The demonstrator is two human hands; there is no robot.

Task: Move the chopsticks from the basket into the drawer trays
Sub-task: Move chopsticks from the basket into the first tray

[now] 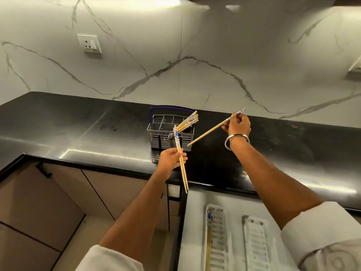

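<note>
- While a single chopstick (210, 131) is pinched near its patterned end by the right hand (237, 125), raised above the black counter (78, 133) just right of the basket (170, 137), its bare tip is pointed down toward the basket's front corner.
- A pair of chopsticks (180, 159) is clasped mid-length in the closed left hand (171, 160), tips hanging past the counter edge.
- More chopsticks (188, 122) are left leaning in the basket.
- One chopstick (209, 237) is already laid in the left drawer tray (219, 241); the right tray (257, 243) appears empty.
- The step is probably best done by gathering the single stick with the pair, aligning patterned ends, then lowering them lengthwise into a tray.
- Grips are best kept firm, since thin sticks are likely to slip.
</note>
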